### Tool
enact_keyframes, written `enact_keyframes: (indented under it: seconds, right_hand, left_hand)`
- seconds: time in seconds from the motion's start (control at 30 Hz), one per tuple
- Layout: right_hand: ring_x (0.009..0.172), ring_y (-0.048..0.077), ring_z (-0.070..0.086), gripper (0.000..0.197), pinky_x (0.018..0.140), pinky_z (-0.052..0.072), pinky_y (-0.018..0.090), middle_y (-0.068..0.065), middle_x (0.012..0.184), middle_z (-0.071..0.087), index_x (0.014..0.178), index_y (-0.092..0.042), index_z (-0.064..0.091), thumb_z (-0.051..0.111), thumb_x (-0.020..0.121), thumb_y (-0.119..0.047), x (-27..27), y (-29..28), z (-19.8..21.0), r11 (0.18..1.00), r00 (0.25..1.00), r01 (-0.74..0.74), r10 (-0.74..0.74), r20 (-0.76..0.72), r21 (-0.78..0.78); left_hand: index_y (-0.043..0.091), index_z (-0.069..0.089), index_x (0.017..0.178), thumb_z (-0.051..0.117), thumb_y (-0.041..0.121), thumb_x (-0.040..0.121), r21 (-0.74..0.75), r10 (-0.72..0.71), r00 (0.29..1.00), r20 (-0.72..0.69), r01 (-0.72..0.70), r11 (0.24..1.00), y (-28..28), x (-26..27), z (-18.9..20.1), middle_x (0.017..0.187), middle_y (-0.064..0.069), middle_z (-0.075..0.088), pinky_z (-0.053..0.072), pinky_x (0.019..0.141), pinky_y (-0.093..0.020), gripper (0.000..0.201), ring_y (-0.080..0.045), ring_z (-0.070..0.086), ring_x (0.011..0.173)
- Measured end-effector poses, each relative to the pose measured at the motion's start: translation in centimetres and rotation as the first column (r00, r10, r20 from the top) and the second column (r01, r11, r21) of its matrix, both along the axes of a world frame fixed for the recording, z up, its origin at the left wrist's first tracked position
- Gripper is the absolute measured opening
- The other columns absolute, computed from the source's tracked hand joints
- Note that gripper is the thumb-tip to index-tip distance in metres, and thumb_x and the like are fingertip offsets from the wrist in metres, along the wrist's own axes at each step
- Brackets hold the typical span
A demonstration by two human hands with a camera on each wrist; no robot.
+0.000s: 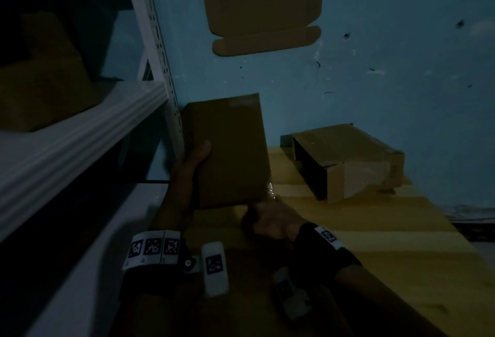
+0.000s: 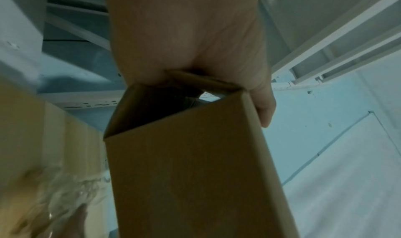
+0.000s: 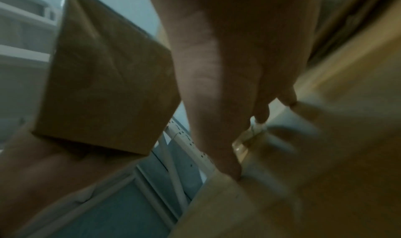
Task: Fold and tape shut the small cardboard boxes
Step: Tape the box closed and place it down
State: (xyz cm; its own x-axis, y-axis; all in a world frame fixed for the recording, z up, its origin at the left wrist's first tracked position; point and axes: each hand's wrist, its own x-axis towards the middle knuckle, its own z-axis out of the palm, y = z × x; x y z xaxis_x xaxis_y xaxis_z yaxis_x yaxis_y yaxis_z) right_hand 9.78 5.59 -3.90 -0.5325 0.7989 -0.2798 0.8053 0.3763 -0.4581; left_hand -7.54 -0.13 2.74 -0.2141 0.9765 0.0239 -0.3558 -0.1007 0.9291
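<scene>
Two hands work over a yellow worktop [image 1: 375,229] in dim light. Nearest, the right hand [image 1: 270,220] sits low on the worktop, its fingers [image 3: 262,111] pinching a crinkled strip of clear tape [image 3: 243,138]. Just beyond it, the left hand [image 1: 192,160] grips a small cardboard box [image 1: 227,149] held up off the worktop, thumb on its near face; the left wrist view shows one end of this box open. Farther right, a second box [image 1: 353,160] lies on the worktop, open toward the left. White shelving [image 1: 80,133] stands at the left, a blue wall [image 1: 375,68] behind.
</scene>
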Motion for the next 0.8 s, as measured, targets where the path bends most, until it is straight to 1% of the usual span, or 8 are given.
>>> enact_keyframes:
  seconds: [0.07,0.13,0.27,0.33,0.47,0.57,0.67,0.8]
  right_hand:
    - [0.139,0.035,0.044,0.041,0.104,0.041,0.024,0.019,0.151,0.047,0.145,-0.007,0.049,0.053,0.105,-0.017,0.1,-0.3,-0.2,0.993,0.99,0.066,-0.078,-0.119,-0.098]
    - [0.13,0.032,0.052,0.039,0.102,0.042,0.028,0.017,0.141,0.056,0.142,-0.006,0.054,0.054,0.105,-0.018,0.6,-0.3,-0.7,0.995,0.972,0.071,-0.087,-0.218,-0.077]
    - [0.093,-0.002,0.064,0.08,0.083,0.05,0.02,-0.013,0.102,0.067,0.132,0.003,0.054,0.073,0.074,-0.047,1.8,0.5,-2.1,0.99,0.741,0.115,-0.143,-0.656,-0.086]
    - [0.097,-0.001,0.068,0.07,0.084,0.051,0.017,-0.016,0.099,0.074,0.123,-0.009,0.06,0.084,0.067,-0.044,2.6,0.4,-2.2,0.986,0.691,0.105,-0.164,-0.704,-0.127]
    - [0.118,0.016,0.063,0.033,0.102,0.048,0.035,-0.007,0.117,0.071,0.106,-0.043,0.07,0.057,0.078,-0.056,3.6,0.7,-1.9,0.987,0.866,0.12,-0.052,-0.497,0.106]
    - [0.089,-0.01,0.064,0.019,0.084,0.047,0.015,-0.011,0.096,0.07,0.082,-0.047,0.074,0.066,0.087,-0.029,3.6,-0.1,-1.1,0.991,0.766,0.125,-0.061,-0.64,0.056]
    - [0.098,0.016,0.073,0.016,0.086,0.058,0.035,0.02,0.109,0.074,0.104,0.004,0.074,0.072,0.089,0.007,3.9,-0.2,-1.5,0.984,0.512,0.144,-0.168,-0.843,-0.108]
    - [0.113,0.042,0.066,0.047,0.094,0.054,0.054,0.027,0.123,0.067,0.134,0.004,0.049,0.065,0.091,0.012,3.4,0.4,-2.3,0.923,0.38,0.174,-0.384,-0.841,-0.343]
  left_hand:
    - [0.021,0.053,0.138,0.082,0.057,0.056,-0.023,0.012,1.0,-0.022,-0.012,1.0,0.1,0.0,-0.2,0.124,-0.012,0.068,0.052,0.095,-0.058,0.094,-0.034,0.068,0.11]
    - [0.02,0.054,0.137,0.081,0.055,0.059,-0.026,-0.014,1.0,-0.025,0.013,1.0,0.1,0.0,-0.4,0.123,-0.013,0.069,0.051,0.096,-0.059,0.09,-0.035,0.067,0.11]
    - [0.02,0.057,0.134,0.083,0.048,0.07,-0.028,-0.036,0.999,-0.014,0.036,0.999,0.3,0.3,-0.3,0.121,-0.011,0.07,0.05,0.098,-0.059,0.074,-0.034,0.068,0.109]
    - [0.022,0.057,0.133,0.08,0.047,0.071,-0.036,-0.04,0.999,-0.034,0.039,0.999,0.4,0.4,-0.4,0.119,-0.01,0.071,0.053,0.094,-0.056,0.07,-0.032,0.069,0.106]
    - [0.022,0.061,0.127,0.078,0.043,0.076,-0.03,-0.053,0.998,-0.044,0.051,0.998,0.3,0.7,-0.4,0.117,-0.011,0.072,0.055,0.09,-0.052,0.058,-0.031,0.07,0.104]
    - [0.02,0.059,0.13,0.074,0.041,0.076,-0.026,-0.061,0.996,-0.061,0.059,0.998,0.4,0.8,-0.4,0.117,-0.012,0.072,0.056,0.089,-0.051,0.06,-0.032,0.07,0.103]
    - [0.02,0.058,0.133,0.077,0.044,0.077,-0.017,-0.067,0.994,-0.085,0.066,0.998,0.4,0.6,-0.5,0.116,-0.009,0.072,0.057,0.086,-0.048,0.064,-0.03,0.071,0.103]
    - [0.021,0.057,0.134,0.075,0.044,0.073,-0.015,-0.073,0.993,-0.089,0.072,0.997,0.5,0.5,-0.7,0.118,-0.011,0.071,0.054,0.092,-0.054,0.067,-0.032,0.069,0.106]
